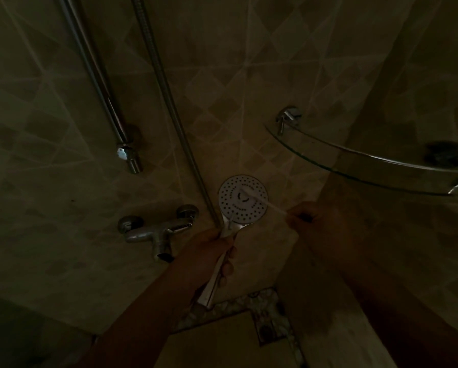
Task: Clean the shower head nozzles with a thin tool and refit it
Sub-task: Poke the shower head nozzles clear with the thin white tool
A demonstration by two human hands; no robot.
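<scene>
Round white plastic shower head with chrome handle (242, 200), at lower centre of the frame, face turned up toward the camera, off its holder. Left hand (209, 248) wrapped round the chrome handle just below the head, fingers curled about it, a firm closed grip. Right hand (310, 216), right of centre, pinching the near end of a thin pale stick-like tool (259, 199), whose far end lies across the nozzle face near its middle. Flexible metal hose (169, 107) running up from beside the handle toward the upper left of the frame; chrome slide rail (100, 83) further left; chrome mixer tap (156, 232) on the tiled wall at left of the hands; curved glass corner shelf (368, 166) at right.

Likely light and stiff, that head, with chrome smooth and probably slippery if wet; best taken on the handle close under the face, as held, so probing does not twist it. Tool looks slender and liable to bend or snap; best pinched short and pressed gently. Hose likely to tug sideways during refitting. Dim light; nozzle condition not discernible.
</scene>
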